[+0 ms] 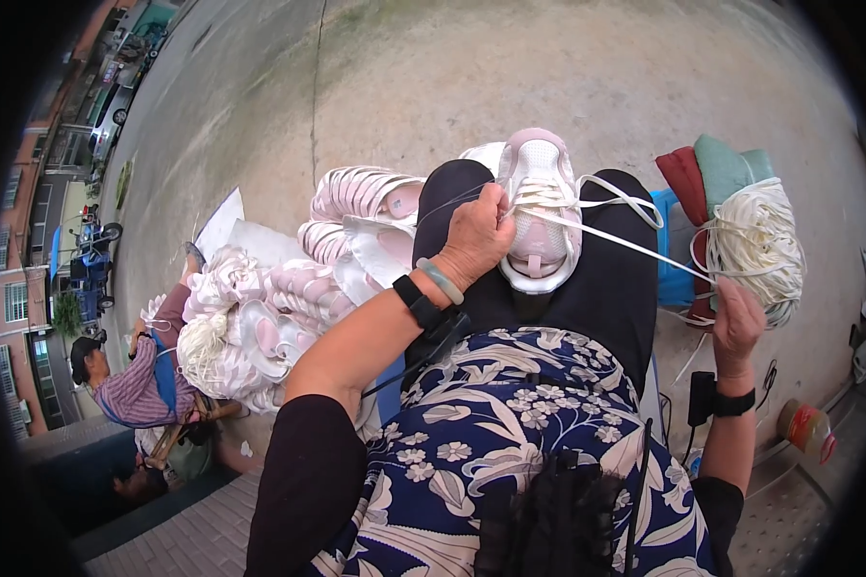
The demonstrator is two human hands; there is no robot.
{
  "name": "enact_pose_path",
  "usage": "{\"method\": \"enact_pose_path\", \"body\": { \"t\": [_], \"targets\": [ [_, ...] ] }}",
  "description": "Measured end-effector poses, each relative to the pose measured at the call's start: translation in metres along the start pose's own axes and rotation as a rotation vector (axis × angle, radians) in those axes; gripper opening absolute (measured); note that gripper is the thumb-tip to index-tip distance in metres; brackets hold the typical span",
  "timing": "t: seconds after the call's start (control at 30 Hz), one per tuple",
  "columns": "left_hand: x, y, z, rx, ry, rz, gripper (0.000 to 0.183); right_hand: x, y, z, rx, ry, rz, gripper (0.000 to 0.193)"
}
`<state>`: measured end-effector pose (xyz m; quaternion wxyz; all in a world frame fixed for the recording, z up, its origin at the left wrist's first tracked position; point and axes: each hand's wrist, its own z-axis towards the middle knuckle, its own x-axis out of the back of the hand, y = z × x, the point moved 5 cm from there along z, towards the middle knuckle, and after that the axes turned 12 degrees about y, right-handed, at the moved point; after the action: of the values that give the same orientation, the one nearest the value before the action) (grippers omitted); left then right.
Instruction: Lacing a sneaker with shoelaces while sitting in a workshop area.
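Observation:
A white and pink sneaker [539, 240] lies across my thighs, its toe pointing away from me and its heel opening toward me. White shoelace rows cross its tongue. My left hand [481, 236] is closed in a pinch on lace at the shoe's left edge; a thin dark strand sticks out left from these fingers. From the shoe's right side a white shoelace [635, 248] runs taut to my right hand [739, 322], whose fingers are closed on it. Another length of lace loops loosely over my right thigh.
Pink and white shoe uppers [279, 313] are heaped at my left. At my right, a thick bundle of white laces [755, 245] hangs beside red and green cloth over a blue stool [675, 252]. A plastic bottle [806, 431] stands lower right. Another person [140, 380] sits far left.

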<state>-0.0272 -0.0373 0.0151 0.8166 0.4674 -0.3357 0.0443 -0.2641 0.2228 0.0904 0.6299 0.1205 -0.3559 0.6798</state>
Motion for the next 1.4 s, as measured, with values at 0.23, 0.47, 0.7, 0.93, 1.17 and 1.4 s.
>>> {"method": "enact_pose_path", "body": {
  "t": [0.23, 0.47, 0.7, 0.93, 1.17, 1.4],
  "targets": [
    [0.001, 0.008, 0.001, 0.019, -0.073, 0.072, 0.015, -0.022, 0.018, -0.037, -0.414, -0.231, 0.221, 0.014],
    [0.015, 0.026, 0.026, -0.028, -0.158, 0.198, 0.014, 0.043, 0.054, -0.005, -1.078, -0.269, 0.544, 0.011],
    [0.035, 0.076, 0.046, -0.115, -0.167, -0.048, 0.013, 0.14, 0.051, 0.068, -0.782, -0.104, 0.556, 0.008],
    [0.026, 0.141, 0.031, -0.239, -0.352, -0.491, 0.023, 0.022, -0.058, 0.094, -0.599, -0.473, 0.74, 0.016],
    [-0.005, 0.138, 0.003, 0.131, -0.638, -0.873, 0.024, -0.065, -0.105, 0.085, -0.581, -0.475, 0.836, 0.01],
    [-0.005, 0.103, -0.009, 0.509, -0.843, -0.92, 0.021, -0.081, -0.09, 0.074, -0.573, -0.548, 0.78, 0.011]
  ]
}}
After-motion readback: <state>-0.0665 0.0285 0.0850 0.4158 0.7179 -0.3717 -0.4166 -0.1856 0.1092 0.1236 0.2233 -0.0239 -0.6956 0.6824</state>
